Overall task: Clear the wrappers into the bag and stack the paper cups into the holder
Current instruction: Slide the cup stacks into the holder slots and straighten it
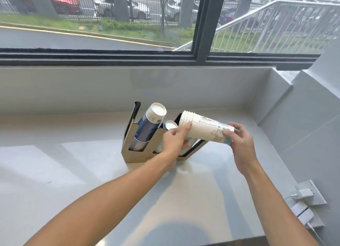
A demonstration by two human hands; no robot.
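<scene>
Done: blue cups (145,129) in cup holder (139,156), left slot | now: our left hand (173,138) and right hand (239,140) both grip white cup stack (206,128) over right slot | left: seat it; no wrappers or bag visible

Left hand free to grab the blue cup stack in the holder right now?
Probably not at once. The left hand helps hold the white cup stack with the right hand. The blue cup stack sits just to its left in the holder, nothing blocking it.
</scene>
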